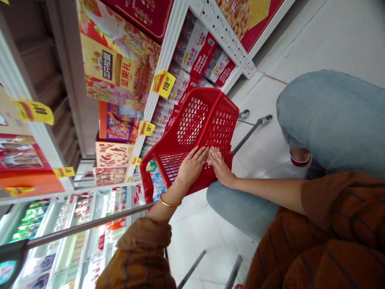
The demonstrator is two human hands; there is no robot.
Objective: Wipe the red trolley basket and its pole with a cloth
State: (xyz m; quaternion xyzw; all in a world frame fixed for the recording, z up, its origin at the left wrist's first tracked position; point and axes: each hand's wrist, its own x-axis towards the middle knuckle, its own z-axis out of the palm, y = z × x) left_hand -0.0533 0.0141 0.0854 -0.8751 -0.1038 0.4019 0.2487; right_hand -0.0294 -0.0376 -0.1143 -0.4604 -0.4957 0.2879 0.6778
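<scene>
A red plastic shopping basket (192, 132) lies tipped on its side on the floor in front of the shelves, its open mouth toward me. My left hand (192, 164) lies flat inside it on the latticed wall, fingers stretched out. My right hand (219, 164) rests beside it on the same wall, fingers extended and touching the left fingertips. Neither hand holds anything that I can see. A gold bangle (168, 202) sits on my left wrist.
Shelves (168, 52) on the left carry red gift boxes (117, 68), yellow price tags (164, 83) and packs of bottled water (195, 52). Grey metal handle bars (251, 132) lie on the white tiled floor (327, 36). My knees in light jeans (333, 116) are on the right.
</scene>
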